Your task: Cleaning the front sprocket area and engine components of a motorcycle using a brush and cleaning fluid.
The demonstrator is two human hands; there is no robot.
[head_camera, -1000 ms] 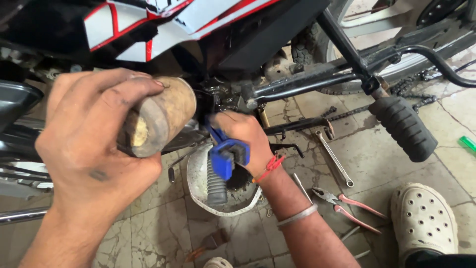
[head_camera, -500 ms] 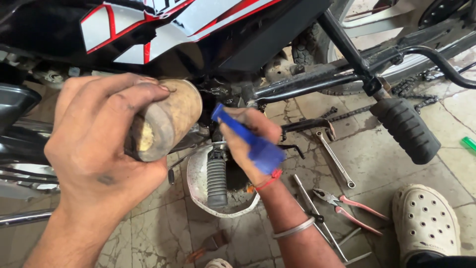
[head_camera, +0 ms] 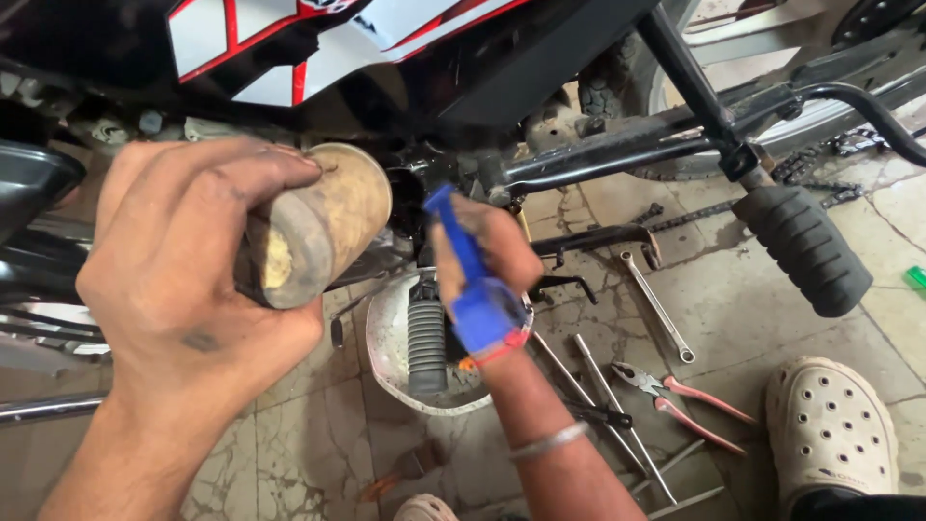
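Floor basin [head_camera: 381,338] under footpeg [head_camera: 425,347]

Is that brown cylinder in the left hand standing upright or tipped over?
Tipped. The left hand grips the brown cylinder on its side, one round end face turned toward the camera, the other toward the motorcycle.

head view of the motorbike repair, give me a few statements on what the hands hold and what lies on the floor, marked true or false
1. The left hand grips a tan cylinder. True.
2. The right hand holds a red hammer. False: it holds a blue-handled tool.
3. Pliers with pink handles lie on the floor. True.
4. A bare foot shows at lower right. False: a white clog is there.
5. A spanner hangs on the wall. False: it lies on the floor.
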